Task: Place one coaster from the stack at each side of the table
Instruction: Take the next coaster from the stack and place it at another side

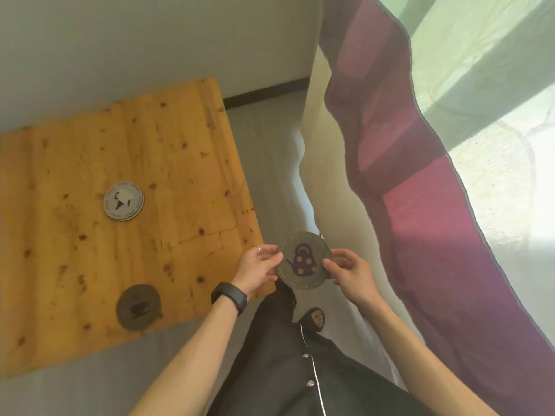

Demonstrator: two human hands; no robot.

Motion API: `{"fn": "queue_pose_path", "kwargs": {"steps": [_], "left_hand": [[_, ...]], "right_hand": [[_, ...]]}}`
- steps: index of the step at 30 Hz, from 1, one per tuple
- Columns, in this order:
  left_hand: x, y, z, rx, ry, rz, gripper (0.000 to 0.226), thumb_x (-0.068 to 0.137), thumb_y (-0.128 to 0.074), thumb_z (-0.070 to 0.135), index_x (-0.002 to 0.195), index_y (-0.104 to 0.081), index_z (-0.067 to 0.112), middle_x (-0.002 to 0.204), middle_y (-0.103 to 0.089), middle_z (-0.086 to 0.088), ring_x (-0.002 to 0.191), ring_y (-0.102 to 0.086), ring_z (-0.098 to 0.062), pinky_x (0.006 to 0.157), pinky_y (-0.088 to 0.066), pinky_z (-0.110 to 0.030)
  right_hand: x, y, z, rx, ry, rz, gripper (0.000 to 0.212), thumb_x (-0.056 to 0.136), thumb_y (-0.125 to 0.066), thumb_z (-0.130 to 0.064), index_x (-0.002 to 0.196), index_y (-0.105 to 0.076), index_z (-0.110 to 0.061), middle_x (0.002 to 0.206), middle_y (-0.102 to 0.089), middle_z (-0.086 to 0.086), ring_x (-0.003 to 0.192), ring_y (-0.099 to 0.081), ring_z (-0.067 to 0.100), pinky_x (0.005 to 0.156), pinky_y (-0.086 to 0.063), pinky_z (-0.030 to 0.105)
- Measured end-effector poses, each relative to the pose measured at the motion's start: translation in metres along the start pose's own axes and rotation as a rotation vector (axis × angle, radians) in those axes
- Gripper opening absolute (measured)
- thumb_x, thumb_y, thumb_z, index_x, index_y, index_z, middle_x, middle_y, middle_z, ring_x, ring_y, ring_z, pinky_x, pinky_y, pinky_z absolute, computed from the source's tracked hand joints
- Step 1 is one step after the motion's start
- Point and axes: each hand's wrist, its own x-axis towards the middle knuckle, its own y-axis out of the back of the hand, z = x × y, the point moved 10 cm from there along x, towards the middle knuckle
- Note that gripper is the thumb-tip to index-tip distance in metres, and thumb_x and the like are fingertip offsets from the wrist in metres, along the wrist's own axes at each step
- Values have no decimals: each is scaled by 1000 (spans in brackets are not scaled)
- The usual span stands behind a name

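A round dark coaster with a teapot picture [304, 260] is held in the air just off the wooden table's [180, 163] right corner. My left hand [259, 267] pinches its left edge and my right hand [348, 270] pinches its right edge. A small stack of coasters with a white one on top [123, 201] lies near the middle of the table. A single grey coaster with a cup picture [138, 307] lies flat close to the table's near edge.
A maroon curtain [420, 187] and a pale sheer curtain [486, 85] hang along the right. Grey floor runs between the table and the curtains. My dark trousers and one foot [315, 318] are below the hands. A white wall stands behind the table.
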Motion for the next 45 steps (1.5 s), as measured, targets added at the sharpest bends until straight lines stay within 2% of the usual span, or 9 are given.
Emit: {"fn": "queue_pose_path", "kwargs": {"steps": [5, 10, 15, 21, 26, 31, 35, 38, 45], "left_hand": [[33, 19, 15, -100, -10, 76, 21, 87, -72, 17, 104, -62, 25, 109, -69, -8, 91, -72, -25, 71, -61, -31], [64, 45, 39, -219, -6, 176, 26, 88, -71, 13, 112, -63, 18, 112, -69, -15, 98, -69, -35, 86, -58, -46], [79, 84, 64, -355, 15, 312, 30, 88, -70, 10, 117, -61, 9, 101, -69, -9, 76, -69, -20, 67, -59, -29], [84, 130, 62, -559, 56, 529, 30, 88, -71, 10, 116, -62, 3, 110, -68, -17, 74, -68, -21, 69, -59, -32], [95, 153, 56, -746, 110, 726, 29, 86, -74, 13, 112, -66, 7, 95, -71, -7, 68, -69, -13, 64, -59, -27], [97, 151, 66, -936, 200, 931, 29, 88, -71, 12, 115, -63, 3, 103, -68, -14, 72, -66, -17, 57, -55, -19], [97, 131, 75, -1120, 234, 1092, 29, 88, -69, 6, 116, -61, 2, 102, -67, -13, 78, -65, -16, 54, -54, -12], [107, 117, 79, -1284, 238, 1152, 29, 87, -69, 2, 115, -64, 5, 94, -69, -11, 84, -68, -22, 71, -60, -27], [143, 91, 64, -1312, 341, 1269, 19, 83, -73, 10, 102, -69, 11, 100, -73, -13, 93, -69, -29, 88, -56, -43]], "right_hand": [[61, -15, -51, -109, 43, -99, 11, 92, -73, -25, 96, -66, -33, 91, -78, -4, 71, -73, 10, 67, -50, 26], [114, -42, -104, -238, 74, -193, 19, 92, -71, -25, 110, -69, -21, 96, -78, 1, 75, -74, 11, 69, -51, 26], [157, -88, -169, -385, 160, -303, 13, 92, -71, -22, 104, -68, -26, 93, -77, 1, 73, -73, 12, 75, -56, 34], [196, -166, -233, -615, 293, -507, 14, 91, -72, -25, 105, -71, -25, 87, -77, -8, 67, -72, 4, 60, -50, 18], [238, -235, -266, -843, 396, -682, 16, 90, -72, -30, 106, -71, -27, 87, -77, -9, 78, -74, 13, 77, -57, 35], [265, -301, -296, -1028, 524, -907, 17, 90, -71, -37, 107, -69, -32, 91, -76, -9, 75, -71, 10, 66, -56, 30], [264, -343, -319, -1139, 666, -1084, 12, 90, -73, -31, 100, -65, -31, 85, -74, -7, 73, -67, 0, 55, -45, 11], [272, -358, -320, -1220, 679, -1164, 15, 90, -72, -31, 102, -65, -27, 90, -76, -3, 79, -72, 13, 64, -56, 32], [299, -367, -303, -1334, 785, -1216, 7, 94, -67, -33, 100, -62, -32, 87, -64, -20, 60, -60, -8, 46, -41, 8]]}}
